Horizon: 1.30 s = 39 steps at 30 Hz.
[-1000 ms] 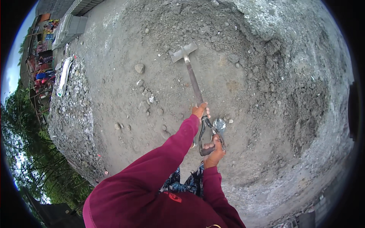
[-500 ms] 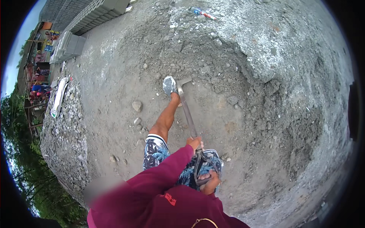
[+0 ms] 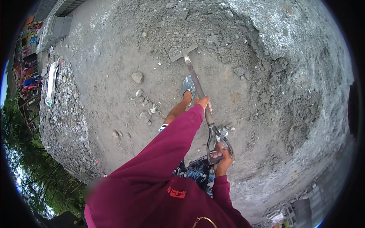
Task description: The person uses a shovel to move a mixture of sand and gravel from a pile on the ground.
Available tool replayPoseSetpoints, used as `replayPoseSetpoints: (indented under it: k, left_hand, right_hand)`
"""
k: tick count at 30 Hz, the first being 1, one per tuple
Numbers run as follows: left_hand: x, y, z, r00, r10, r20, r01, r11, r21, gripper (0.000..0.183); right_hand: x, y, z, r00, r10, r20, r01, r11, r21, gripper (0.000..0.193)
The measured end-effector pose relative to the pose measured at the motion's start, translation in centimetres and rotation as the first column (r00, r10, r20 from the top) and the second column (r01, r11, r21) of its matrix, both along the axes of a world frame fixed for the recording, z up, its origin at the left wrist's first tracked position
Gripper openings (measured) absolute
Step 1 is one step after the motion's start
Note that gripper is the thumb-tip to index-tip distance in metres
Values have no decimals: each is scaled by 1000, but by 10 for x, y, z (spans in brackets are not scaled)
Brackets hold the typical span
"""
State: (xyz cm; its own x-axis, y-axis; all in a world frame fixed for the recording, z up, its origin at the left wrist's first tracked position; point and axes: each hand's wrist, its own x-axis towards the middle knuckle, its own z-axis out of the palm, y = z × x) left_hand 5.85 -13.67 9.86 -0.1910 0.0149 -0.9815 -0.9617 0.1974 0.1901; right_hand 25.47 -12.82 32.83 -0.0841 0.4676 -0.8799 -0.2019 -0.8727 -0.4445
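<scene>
A shovel (image 3: 194, 76) with a dark shaft and a D-shaped grip slants up the middle of the head view. My left hand (image 3: 203, 102), its arm in a maroon sleeve, is wrapped round the middle of the shaft. My right hand (image 3: 223, 160) is closed on the crossbar of the D-grip, close to my body. At the far end, the shovel's metal blade (image 3: 184, 54) is at the edge of the loose grey gravel (image 3: 224, 36). One of my feet, in a grey shoe (image 3: 188, 84), stands beside the shaft; the other is partly hidden under the grip.
A heap of grey gravel and sand (image 3: 281, 79) curves round the far and right sides. Loose stones (image 3: 137, 77) lie on the packed ground to the left. Farther left are a pebble pile (image 3: 68, 125), a long white sack (image 3: 51, 83) and stacked grey blocks (image 3: 57, 30).
The shovel has moved forward and slightly right, its blade now farther from my feet. Both hands have moved forward and right with it, still gripping. My body has shifted, with the feet now closer together.
</scene>
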Motion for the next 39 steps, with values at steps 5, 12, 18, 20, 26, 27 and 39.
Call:
replayPoseSetpoints:
  k: [5,12,18,20,26,27,39]
  left_hand:
    - [-18,12,23,998,53,46,-58,990,130,24]
    - [-93,27,-22,998,61,-36,-60,998,29,33]
    - [-77,35,-64,979,-100,-175,84,992,-99,24]
    - [-60,29,-59,990,-62,-129,51,995,-91,21]
    - [-20,37,35,983,-72,-171,66,997,-42,16]
    - [-15,31,49,971,-48,-234,44,999,-24,15]
    - [136,-20,213,886,423,-192,-368,892,263,19]
  right_hand:
    - [-18,14,26,996,86,-19,-83,991,100,14]
    - [-24,16,6,955,-125,267,164,978,-128,5]
    - [11,5,-57,874,-92,477,52,994,97,6]
    - [31,10,-51,850,-72,522,-36,980,195,4]
    - [112,18,-27,928,-43,370,-20,986,166,11]
    - [127,21,-24,938,-24,345,-26,990,139,10]
    - [282,59,160,939,264,221,-338,835,435,10]
